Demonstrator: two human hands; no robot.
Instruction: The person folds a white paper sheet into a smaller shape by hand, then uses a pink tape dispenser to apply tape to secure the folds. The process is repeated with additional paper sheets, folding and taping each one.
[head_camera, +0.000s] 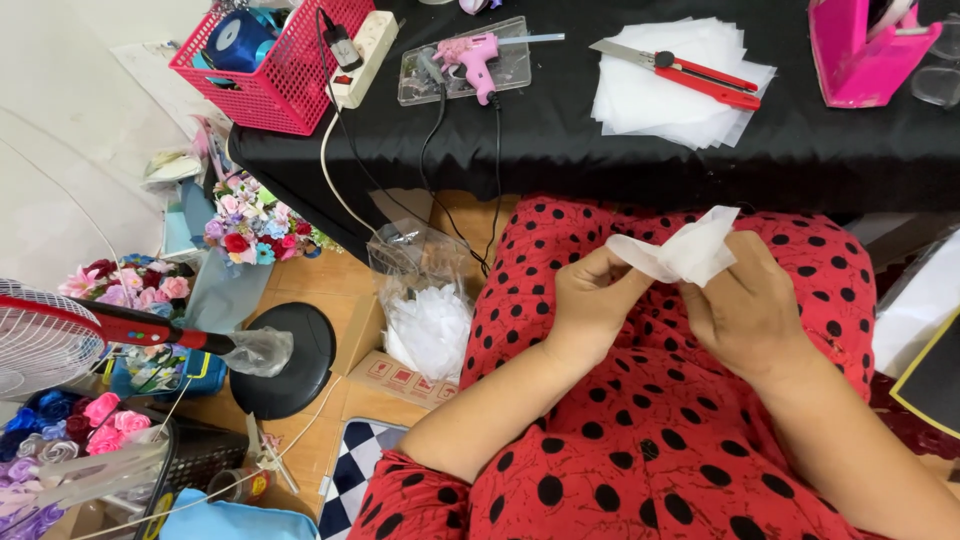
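Fingers of the left hand (590, 300) and the right hand (745, 300) pinched opposite ends of a thin, soft white square of tissue-like fabric (685, 250), held over the lap of a red dress with black dots (640, 430), only partly folded and creased, so the shaping seemed barely begun. On the black-draped worktop (560, 140) lay a flat stack of similar white sheets (660, 95), a slim red utility knife (690, 72) and a pink plastic glue gun (472, 55), while a clear bag of white pieces (428, 320) stood below.

pink glue gun (476, 56), red basket (283, 75), utility knife (690, 72)
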